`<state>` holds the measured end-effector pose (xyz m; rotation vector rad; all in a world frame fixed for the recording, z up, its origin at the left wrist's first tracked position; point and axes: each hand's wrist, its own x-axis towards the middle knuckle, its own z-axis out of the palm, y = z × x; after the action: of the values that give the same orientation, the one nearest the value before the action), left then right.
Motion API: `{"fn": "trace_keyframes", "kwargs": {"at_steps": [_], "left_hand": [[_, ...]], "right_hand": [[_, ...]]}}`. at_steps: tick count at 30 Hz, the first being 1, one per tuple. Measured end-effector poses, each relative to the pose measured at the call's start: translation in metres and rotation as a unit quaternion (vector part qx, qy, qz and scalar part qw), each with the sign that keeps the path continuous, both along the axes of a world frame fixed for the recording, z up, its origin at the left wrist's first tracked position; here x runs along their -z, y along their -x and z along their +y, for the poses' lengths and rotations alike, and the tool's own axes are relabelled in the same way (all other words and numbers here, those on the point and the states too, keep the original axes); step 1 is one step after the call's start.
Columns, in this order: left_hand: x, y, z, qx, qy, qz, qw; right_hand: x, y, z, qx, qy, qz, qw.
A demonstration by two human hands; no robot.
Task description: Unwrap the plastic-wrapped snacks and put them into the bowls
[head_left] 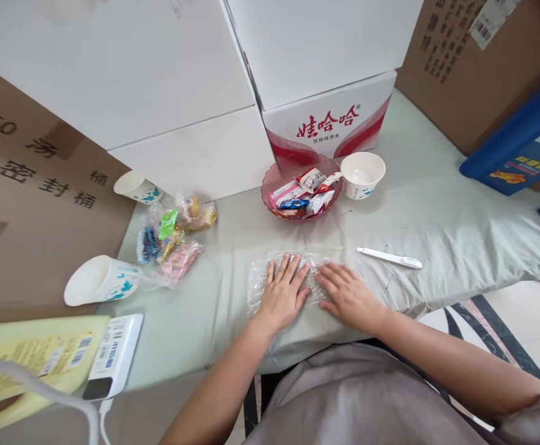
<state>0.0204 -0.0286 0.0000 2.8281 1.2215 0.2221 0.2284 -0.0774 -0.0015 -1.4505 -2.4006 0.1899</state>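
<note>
A clear plastic bag (257, 281) lies flat near the front edge of the cloth-covered table. My left hand (282, 293) rests palm down on it, fingers spread. Beside it, my right hand (346, 294) lies flat with its fingertips on the bag's right part. To the right of my right hand is a slim white cutter (389, 258). Behind the bag stands a pink ribbed bowl (273, 179) with several wrapped snacks (304, 193) in it. A white paper cup (363, 176) with a blue pattern stands upright against the bowl's right side.
At the left lie several small filled plastic bags (172, 238) and two tipped paper cups (105, 281). A white power bank (115, 352) with a cable sits beside a yellow bottle (33, 355). White boxes (330, 123), brown cartons (33, 185) and a blue container (520, 142) border the table (232, 241).
</note>
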Motion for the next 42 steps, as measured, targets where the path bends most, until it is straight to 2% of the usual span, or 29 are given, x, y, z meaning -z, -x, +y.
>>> {"fn": "trace_keyframes", "kwargs": {"at_steps": [3, 5, 7, 10, 13, 16, 18, 20, 22, 24, 26, 28, 32, 36, 42], "left_hand": [[0.001, 0.004, 0.000, -0.014, 0.021, 0.014, 1.000], [0.000, 0.003, -0.001, -0.014, 0.028, 0.016, 0.999], [-0.002, 0.001, -0.002, -0.015, 0.030, 0.017, 0.999], [-0.003, -0.001, -0.002, -0.021, 0.034, 0.025, 0.999], [-0.003, 0.009, 0.005, -0.047, 0.045, 0.044, 0.997], [-0.003, 0.040, 0.017, -0.144, 0.051, 0.060, 0.986], [-0.003, 0.064, 0.023, -0.231, 0.037, 0.051, 0.971], [-0.007, 0.084, 0.021, -0.271, -0.004, 0.011, 0.963], [-0.013, 0.096, 0.012, -0.220, -0.038, -0.047, 0.974], [-0.020, 0.099, -0.001, -0.098, -0.022, -0.087, 0.991], [-0.025, 0.098, -0.013, 0.007, 0.021, -0.099, 0.995], [-0.026, 0.096, -0.021, 0.043, 0.042, -0.107, 0.993], [-0.020, 0.096, -0.023, 0.029, 0.041, -0.139, 0.989], [-0.023, 0.097, -0.020, -0.008, 0.061, -0.187, 0.980], [-0.025, 0.086, 0.001, -0.178, 0.051, -0.151, 0.971]], "right_hand": [[-0.004, -0.027, 0.010, 0.155, -0.013, -0.043, 0.987], [-0.013, -0.036, 0.013, 0.196, -0.039, -0.038, 0.979], [-0.019, -0.034, 0.011, 0.150, -0.061, -0.021, 0.987], [-0.014, -0.020, 0.007, 0.030, -0.052, -0.024, 0.998], [0.001, -0.012, 0.006, 0.001, -0.011, -0.049, 0.999], [0.009, -0.017, 0.006, 0.012, 0.020, -0.059, 0.998], [0.004, -0.025, 0.003, 0.009, 0.020, -0.047, 0.999], [-0.005, -0.035, -0.002, -0.006, 0.008, -0.019, 1.000], [-0.014, -0.046, -0.007, -0.039, 0.002, 0.018, 0.999], [-0.019, -0.058, -0.012, -0.074, 0.006, 0.046, 0.996], [-0.018, -0.069, -0.015, -0.093, 0.011, 0.060, 0.994], [-0.013, -0.077, -0.018, -0.091, 0.010, 0.070, 0.993], [-0.008, -0.084, -0.022, -0.077, -0.003, 0.092, 0.993], [-0.014, -0.082, -0.022, -0.055, 0.005, 0.136, 0.989], [-0.014, -0.070, 0.000, 0.126, 0.022, 0.135, 0.983]]}}
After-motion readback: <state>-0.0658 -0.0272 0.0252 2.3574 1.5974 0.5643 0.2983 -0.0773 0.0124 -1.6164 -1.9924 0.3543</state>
